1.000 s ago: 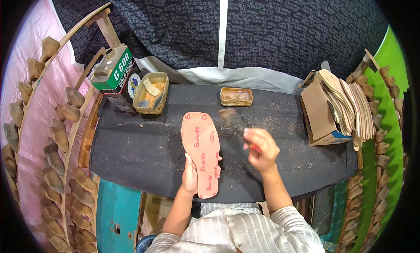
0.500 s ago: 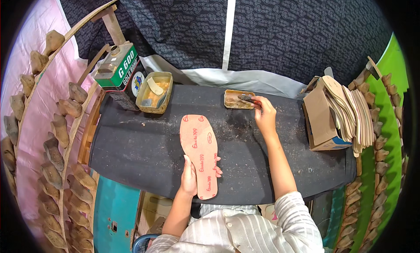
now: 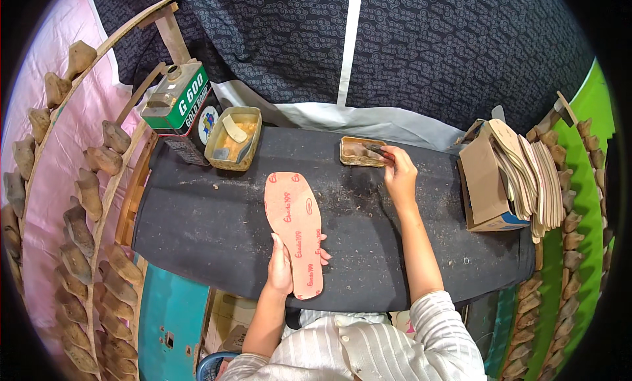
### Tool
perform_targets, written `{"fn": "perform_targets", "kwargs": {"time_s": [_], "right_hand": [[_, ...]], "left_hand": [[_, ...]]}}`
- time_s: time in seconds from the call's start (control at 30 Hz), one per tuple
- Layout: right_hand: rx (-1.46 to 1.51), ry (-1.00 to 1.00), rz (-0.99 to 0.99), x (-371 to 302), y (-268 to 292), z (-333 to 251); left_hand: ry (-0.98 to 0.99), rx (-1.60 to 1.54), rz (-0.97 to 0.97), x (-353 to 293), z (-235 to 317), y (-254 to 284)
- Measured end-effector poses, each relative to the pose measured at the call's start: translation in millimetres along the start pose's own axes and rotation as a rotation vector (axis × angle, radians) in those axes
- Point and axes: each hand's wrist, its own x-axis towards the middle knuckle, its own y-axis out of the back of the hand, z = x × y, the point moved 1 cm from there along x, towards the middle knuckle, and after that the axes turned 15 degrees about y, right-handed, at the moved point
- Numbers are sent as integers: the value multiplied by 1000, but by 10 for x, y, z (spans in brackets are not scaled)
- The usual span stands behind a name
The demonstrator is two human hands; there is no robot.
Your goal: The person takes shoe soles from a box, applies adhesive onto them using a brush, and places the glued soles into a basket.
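My left hand (image 3: 282, 271) is closed round the lower part of a pink insole (image 3: 294, 229) with red printing. The thumb lies along its left edge and fingertips come round its right edge; the palm is hidden behind it. Farther off, my right hand (image 3: 400, 170) pinches a small dark tool (image 3: 375, 148) whose exact kind I cannot make out. The tool's far end dips into a shallow tan tray (image 3: 353, 161) with a brownish, stained inside.
Back left stand a green and black metal can (image 3: 187, 121) and a yellowish tub (image 3: 229, 163) holding flat scrapers. At the right, a cardboard box (image 3: 484, 177) is packed with insoles (image 3: 526, 177). Racks of wooden shoe lasts (image 3: 79, 223) flank the black-covered table (image 3: 197, 229).
The dark tool in my right hand has dropped lower into the tray. In my left hand the insole has shifted slightly left.
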Motion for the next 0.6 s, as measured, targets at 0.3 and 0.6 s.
{"fn": "perform_targets", "kwargs": {"time_s": [0.3, 0.6], "right_hand": [[211, 207, 62, 186, 385, -1000], [536, 638, -109, 97, 346, -1524]], "left_hand": [[4, -45, -4, 77, 38, -16], [-59, -225, 108, 151, 167, -242]]}}
